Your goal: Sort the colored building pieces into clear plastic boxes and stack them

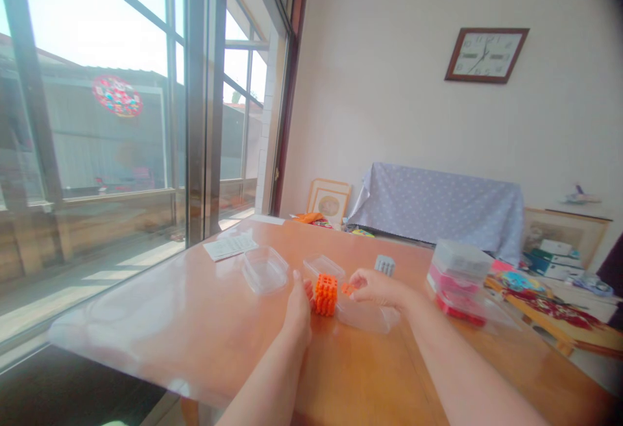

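An upright orange block made of knobbly, interlocking plastic pieces [326,295] stands on the table between my hands. My left hand [299,306] is at its left side, thumb raised and apart from the half-curled fingers. Whether those fingertips touch the block I cannot tell. To the right, my right hand [374,288] pinches a small orange plastic piece [347,289] between thumb and fingertips, slightly apart from the block. Beneath that hand lies a clear plastic container [367,319]. A clear lid or shallow tray [322,265] is behind the block.
An open clear tub [265,271] and a printed sheet [230,246] lie on the wooden table [233,341] to the left. A grey knobbly block [385,265] stands behind my right hand. Stacked boxes with pink and red contents [460,283] are at the right. Glass windows line the left side.
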Motion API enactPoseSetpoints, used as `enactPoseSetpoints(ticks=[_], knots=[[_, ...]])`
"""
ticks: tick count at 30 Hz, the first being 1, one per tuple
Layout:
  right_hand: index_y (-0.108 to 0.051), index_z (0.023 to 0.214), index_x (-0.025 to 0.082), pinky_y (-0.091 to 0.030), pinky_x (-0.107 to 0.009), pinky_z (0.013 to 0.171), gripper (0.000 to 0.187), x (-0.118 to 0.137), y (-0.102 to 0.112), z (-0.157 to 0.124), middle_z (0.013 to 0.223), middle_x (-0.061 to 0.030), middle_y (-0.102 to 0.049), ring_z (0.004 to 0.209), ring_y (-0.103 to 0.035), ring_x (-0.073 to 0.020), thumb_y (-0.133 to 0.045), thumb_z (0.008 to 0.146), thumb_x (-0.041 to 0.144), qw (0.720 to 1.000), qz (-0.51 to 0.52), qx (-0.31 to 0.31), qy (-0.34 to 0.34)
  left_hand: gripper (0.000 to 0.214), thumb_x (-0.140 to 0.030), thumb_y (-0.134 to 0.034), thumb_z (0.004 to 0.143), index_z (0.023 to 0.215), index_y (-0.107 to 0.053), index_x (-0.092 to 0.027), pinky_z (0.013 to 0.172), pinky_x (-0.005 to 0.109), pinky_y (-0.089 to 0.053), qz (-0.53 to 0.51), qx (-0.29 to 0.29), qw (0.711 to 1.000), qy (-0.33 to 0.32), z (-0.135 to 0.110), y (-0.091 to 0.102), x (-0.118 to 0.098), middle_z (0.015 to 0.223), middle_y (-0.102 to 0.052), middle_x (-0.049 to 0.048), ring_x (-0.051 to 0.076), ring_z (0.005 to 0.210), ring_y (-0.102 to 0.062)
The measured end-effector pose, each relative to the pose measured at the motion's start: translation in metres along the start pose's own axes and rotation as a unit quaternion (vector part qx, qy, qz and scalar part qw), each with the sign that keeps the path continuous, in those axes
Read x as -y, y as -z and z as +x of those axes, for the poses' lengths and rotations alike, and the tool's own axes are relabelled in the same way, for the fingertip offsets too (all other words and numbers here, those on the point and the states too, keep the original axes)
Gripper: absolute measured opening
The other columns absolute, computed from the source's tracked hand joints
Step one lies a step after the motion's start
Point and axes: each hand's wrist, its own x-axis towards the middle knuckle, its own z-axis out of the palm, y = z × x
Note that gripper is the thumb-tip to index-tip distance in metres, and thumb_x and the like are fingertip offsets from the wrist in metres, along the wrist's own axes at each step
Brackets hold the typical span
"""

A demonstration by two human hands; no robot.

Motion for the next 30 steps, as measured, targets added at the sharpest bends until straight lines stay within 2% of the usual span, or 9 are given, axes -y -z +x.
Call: enactPoseSetpoints(ticks=[2, 7, 12, 18, 24, 27, 30], knots=[[-0.071, 0.096, 0.019, -0.048, -0.027, 0.074, 0.034, -0.008, -0.005, 0.002, 0.096, -0.0019, -0.073, 0.086, -0.064, -0.0183, -0.074, 0.063, 0.026, 1.0, -0.02, 0.014, -0.015, 0.078, -0.077, -0.041, 0.087, 0.122, -0.059, -0.009, 0.112, 0.043, -0.041, 0.002, 0.006, 1.0, -0.005, 0.001, 0.001, 0.001, 0.14, -0.056, 0.0235, 0.031, 0.131, -0.054], [-0.073, 0.091, 0.02, -0.043, -0.024, 0.067, 0.033, -0.02, -0.02, 0.005, 0.089, 0.0003, -0.073, 0.08, -0.062, -0.0173, -0.075, 0.059, 0.026, 0.999, -0.046, 0.004, -0.027, 0.079, -0.077, -0.041, 0.087, 0.121, -0.059, -0.009, 0.111, 0.042, -0.042, 0.003, 0.015, 1.0, -0.012, 0.003, 0.003, 0.002, 0.136, -0.059, 0.023, 0.031, 0.129, -0.055], [-0.071, 0.068, 0.019, -0.036, -0.022, 0.057, 0.008, -0.02, -0.028, 0.004, 0.066, 0.0027, -0.068, 0.063, -0.056, -0.0132, -0.064, 0.067, 0.023, 0.998, -0.054, 0.001, -0.026, 0.075, -0.076, -0.041, 0.088, 0.118, -0.061, -0.01, 0.11, 0.043, -0.042, 0.004, 0.006, 1.0, -0.007, 0.002, 0.001, 0.001, 0.132, -0.062, 0.0215, 0.03, 0.126, -0.057], [-0.067, 0.058, 0.021, -0.036, -0.021, 0.057, 0.022, -0.017, -0.036, 0.001, 0.053, 0.004, -0.063, 0.06, -0.055, -0.0125, -0.06, 0.075, 0.033, 0.999, -0.04, -0.013, -0.019, 0.072, -0.075, -0.041, 0.088, 0.114, -0.062, -0.012, 0.111, 0.043, -0.042, 0.01, 0.007, 1.0, -0.003, -0.001, 0.0, -0.001, 0.132, -0.063, 0.0201, 0.03, 0.122, -0.06], [-0.068, 0.066, 0.02, -0.043, -0.024, 0.066, 0.022, -0.016, -0.038, 0.003, 0.065, 0.0019, -0.069, 0.068, -0.061, -0.0151, -0.059, 0.079, 0.034, 0.998, -0.029, -0.05, -0.007, 0.074, -0.075, -0.04, 0.089, 0.114, -0.063, -0.01, 0.109, 0.045, -0.043, 0.016, 0.013, 1.0, -0.01, -0.002, 0.0, -0.002, 0.126, -0.066, 0.0213, 0.031, 0.119, -0.062], [-0.072, 0.088, 0.021, -0.047, -0.027, 0.077, 0.022, -0.009, -0.037, 0.008, 0.087, -0.0015, -0.075, 0.084, -0.066, -0.0182, -0.055, 0.083, 0.035, 0.995, -0.017, -0.097, 0.0, 0.075, -0.075, -0.04, 0.088, 0.114, -0.063, -0.01, 0.107, 0.045, -0.044, 0.013, 0.025, 1.0, -0.011, -0.004, -0.001, -0.003, 0.124, -0.067, 0.0211, 0.031, 0.116, -0.063], [-0.068, 0.113, 0.022, -0.048, -0.031, 0.091, 0.035, 0.006, -0.036, 0.01, 0.114, -0.0052, -0.072, 0.105, -0.065, -0.021, -0.06, 0.081, 0.034, 0.991, 0.031, -0.126, 0.039, 0.075, -0.076, -0.04, 0.087, 0.113, -0.063, -0.01, 0.105, 0.044, -0.046, 0.008, 0.037, 0.999, -0.008, -0.006, -0.001, -0.003, 0.121, -0.068, 0.0206, 0.03, 0.113, -0.065]])
